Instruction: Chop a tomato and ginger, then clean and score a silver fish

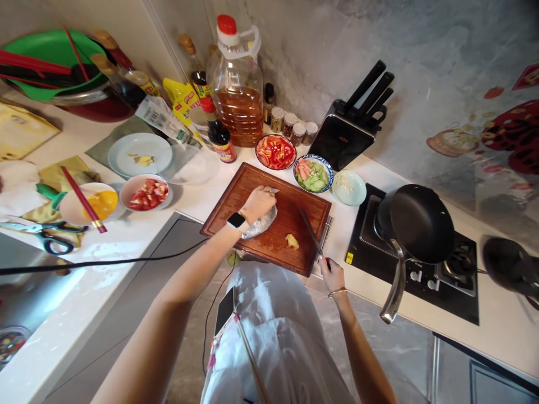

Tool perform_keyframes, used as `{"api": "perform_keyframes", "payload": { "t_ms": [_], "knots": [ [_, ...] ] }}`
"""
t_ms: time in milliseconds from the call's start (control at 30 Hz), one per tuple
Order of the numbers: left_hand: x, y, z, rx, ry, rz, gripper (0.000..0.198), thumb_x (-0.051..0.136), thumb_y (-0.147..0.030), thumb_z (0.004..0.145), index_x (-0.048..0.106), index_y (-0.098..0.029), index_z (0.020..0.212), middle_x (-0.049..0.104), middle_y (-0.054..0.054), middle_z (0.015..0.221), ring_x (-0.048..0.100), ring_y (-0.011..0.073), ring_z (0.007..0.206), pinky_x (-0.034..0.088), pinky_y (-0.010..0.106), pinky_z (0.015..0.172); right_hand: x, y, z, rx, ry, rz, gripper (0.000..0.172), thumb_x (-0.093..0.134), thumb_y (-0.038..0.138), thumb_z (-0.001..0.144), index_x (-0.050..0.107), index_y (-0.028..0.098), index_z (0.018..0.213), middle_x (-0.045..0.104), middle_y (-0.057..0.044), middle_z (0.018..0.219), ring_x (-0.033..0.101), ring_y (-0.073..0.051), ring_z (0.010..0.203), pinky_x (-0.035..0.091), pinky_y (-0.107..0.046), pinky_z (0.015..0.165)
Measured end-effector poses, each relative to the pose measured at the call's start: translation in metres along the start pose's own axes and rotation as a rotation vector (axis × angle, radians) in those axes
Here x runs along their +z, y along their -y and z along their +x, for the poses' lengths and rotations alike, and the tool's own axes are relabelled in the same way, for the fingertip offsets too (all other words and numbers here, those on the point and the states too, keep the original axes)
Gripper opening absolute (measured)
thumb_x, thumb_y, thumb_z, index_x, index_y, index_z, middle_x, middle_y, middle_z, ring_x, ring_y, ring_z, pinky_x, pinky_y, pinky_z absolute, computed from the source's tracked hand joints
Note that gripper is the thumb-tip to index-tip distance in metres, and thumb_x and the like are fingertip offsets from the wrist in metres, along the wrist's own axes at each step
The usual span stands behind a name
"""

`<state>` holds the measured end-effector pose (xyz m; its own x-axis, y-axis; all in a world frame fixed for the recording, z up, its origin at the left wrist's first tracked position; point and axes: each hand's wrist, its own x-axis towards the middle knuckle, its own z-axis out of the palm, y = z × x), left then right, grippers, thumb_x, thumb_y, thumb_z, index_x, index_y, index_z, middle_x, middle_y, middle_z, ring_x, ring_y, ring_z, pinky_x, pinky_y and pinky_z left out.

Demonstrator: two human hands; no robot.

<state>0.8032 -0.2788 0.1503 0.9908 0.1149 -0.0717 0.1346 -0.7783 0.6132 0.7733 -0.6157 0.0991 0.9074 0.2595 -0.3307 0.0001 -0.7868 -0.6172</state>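
Note:
On the wooden cutting board (236, 196), my left hand (257, 203) is closed above a pale, silvery item (261, 225). A small whitish edge sticks out by its fingertips, but what it grips is too small to make out. My right hand (332, 274) is wrapped round the handle of a knife (311, 231), whose dark blade points up and left over the board's right side. A yellowish piece that looks like ginger (292, 241) lies left of the blade, touched by neither hand.
Behind the board stand bowls of red slices (275, 152), green slices (316, 178) and white bits (348, 188), plus a knife block (342, 137) and oil jug (239, 106). A pan (421, 224) is on the right; egg (101, 205), chopped red pieces (148, 194) and scissors (46, 233) are left.

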Motion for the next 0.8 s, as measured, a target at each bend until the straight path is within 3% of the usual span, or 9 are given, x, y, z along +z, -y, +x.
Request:
{"api": "perform_keyframes", "payload": {
  "t_ms": [167,267,333,433,633,800],
  "knots": [
    [0.062,-0.037,-0.04,0.188,0.047,0.188,0.018,0.058,-0.03,0.082,0.069,-0.021,0.094,0.065,0.011,0.1,0.05,0.0277,0.102,0.037,0.041,0.088,0.011,0.015,-0.001,0.155,0.077,0.38,0.064,0.03,0.077,0.081,0.049,0.021,0.057,0.042,0.005,0.037,0.038,-0.01,0.031,0.031,-0.023,0.037],
    [0.102,-0.042,-0.062,0.231,0.068,0.189,0.022,0.059,-0.024,0.082,0.067,-0.023,0.102,0.064,0.009,0.112,0.049,0.0262,0.106,0.036,0.041,0.088,0.015,0.019,-0.002,0.179,0.088,0.455,0.062,0.038,0.078,0.077,0.05,0.021,0.059,0.042,0.005,0.038,0.036,-0.009,0.03,0.028,-0.022,0.034],
    [0.118,-0.04,-0.07,0.213,0.05,0.183,0.023,0.054,-0.021,0.085,0.067,-0.023,0.104,0.063,0.008,0.115,0.048,0.0256,0.107,0.036,0.042,0.089,0.016,0.019,-0.003,0.193,0.099,0.477,0.061,0.04,0.078,0.076,0.051,0.02,0.061,0.043,0.006,0.038,0.036,-0.008,0.03,0.026,-0.022,0.032],
    [0.128,-0.037,-0.077,0.184,0.016,0.197,0.024,0.047,-0.019,0.088,0.067,-0.023,0.102,0.062,0.009,0.114,0.049,0.0258,0.105,0.036,0.043,0.089,0.019,0.016,-0.005,0.205,0.107,0.494,0.059,0.042,0.078,0.076,0.051,0.02,0.063,0.044,0.006,0.039,0.037,-0.009,0.029,0.026,-0.022,0.032],
    [0.13,-0.038,-0.081,0.205,-0.009,0.251,0.026,0.051,-0.023,0.087,0.062,-0.021,0.11,0.059,0.011,0.12,0.048,0.0267,0.108,0.036,0.043,0.093,0.02,0.011,-0.006,0.176,0.115,0.457,0.059,0.038,0.077,0.078,0.051,0.021,0.064,0.044,0.006,0.04,0.037,-0.009,0.03,0.029,-0.023,0.033],
    [0.13,-0.033,-0.085,0.15,-0.084,0.177,0.026,0.039,-0.025,0.095,0.06,-0.02,0.109,0.061,0.011,0.112,0.055,0.0233,0.101,0.042,0.04,0.087,0.024,0.008,-0.003,0.142,0.113,0.453,0.058,0.041,0.076,0.077,0.051,0.02,0.066,0.044,0.006,0.042,0.038,-0.008,0.032,0.03,-0.022,0.033]
  ]
}}
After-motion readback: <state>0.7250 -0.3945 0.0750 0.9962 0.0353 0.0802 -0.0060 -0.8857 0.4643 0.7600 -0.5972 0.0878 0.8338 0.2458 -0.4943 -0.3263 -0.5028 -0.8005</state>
